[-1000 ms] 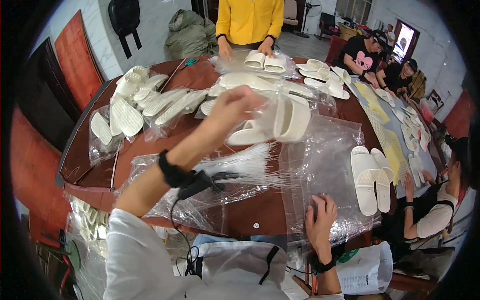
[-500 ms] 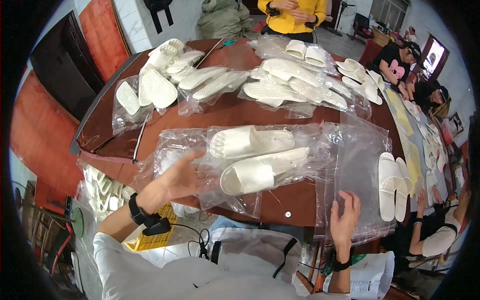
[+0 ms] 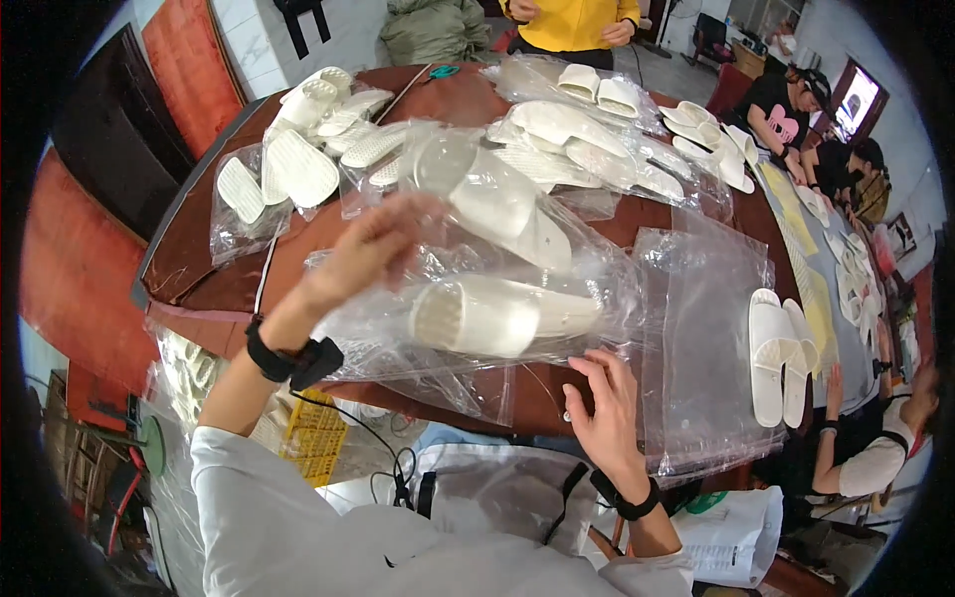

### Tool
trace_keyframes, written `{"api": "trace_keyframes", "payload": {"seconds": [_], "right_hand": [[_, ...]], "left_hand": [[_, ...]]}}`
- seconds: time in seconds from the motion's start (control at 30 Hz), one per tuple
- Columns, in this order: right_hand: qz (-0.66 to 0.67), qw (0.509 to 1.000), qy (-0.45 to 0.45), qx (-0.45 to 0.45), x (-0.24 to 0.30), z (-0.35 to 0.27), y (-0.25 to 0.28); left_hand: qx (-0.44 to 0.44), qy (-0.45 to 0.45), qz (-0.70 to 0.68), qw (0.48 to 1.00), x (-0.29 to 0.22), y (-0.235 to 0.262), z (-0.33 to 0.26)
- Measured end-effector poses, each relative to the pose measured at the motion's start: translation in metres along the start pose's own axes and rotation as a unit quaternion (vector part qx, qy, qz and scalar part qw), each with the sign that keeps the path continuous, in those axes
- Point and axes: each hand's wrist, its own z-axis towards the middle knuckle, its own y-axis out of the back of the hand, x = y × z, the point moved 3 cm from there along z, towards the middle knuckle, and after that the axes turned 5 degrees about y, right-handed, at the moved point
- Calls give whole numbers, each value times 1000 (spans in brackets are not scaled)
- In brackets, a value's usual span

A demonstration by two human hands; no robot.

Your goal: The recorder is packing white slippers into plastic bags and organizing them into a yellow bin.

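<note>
Two white slippers in clear plastic lie in front of me on the brown-covered table. The farther slipper (image 3: 497, 204) is tilted up and away from the nearer slipper (image 3: 487, 316). Crinkled clear plastic bag (image 3: 622, 269) film spreads around both. My left hand (image 3: 368, 254) is raised beside the farther slipper's toe end, its fingers smeared by motion, so its grip is unclear. My right hand (image 3: 605, 403) is open at the near edge of the film, thumb and fingers apart, fingertips close to or touching the plastic.
Flat clear bags (image 3: 706, 348) lie to the right, beside a loose pair of white slippers (image 3: 781, 358). Bagged slippers (image 3: 298, 164) and more slippers (image 3: 572, 139) are heaped at the far side. A yellow crate (image 3: 313, 438) stands below the table. Other people (image 3: 572, 25) are around the table.
My left hand has moved up and away from me, and the farther slipper has turned and risen with the plastic. My right hand has shifted left, off the flat bags.
</note>
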Motion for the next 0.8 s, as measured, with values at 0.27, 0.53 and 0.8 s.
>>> {"api": "trace_keyframes", "payload": {"seconds": [0.27, 0.53, 0.8], "right_hand": [[-2, 1000, -14, 3, -16, -10, -9], [-12, 1000, -7, -8, -16, -10, -9], [-9, 1000, 2, -13, -15, -8, -9]], "left_hand": [[-118, -78, 227, 964, -45, 39, 13], [19, -301, 258, 918, -128, 15, 19], [-33, -227, 269, 936, -173, 47, 16]]}}
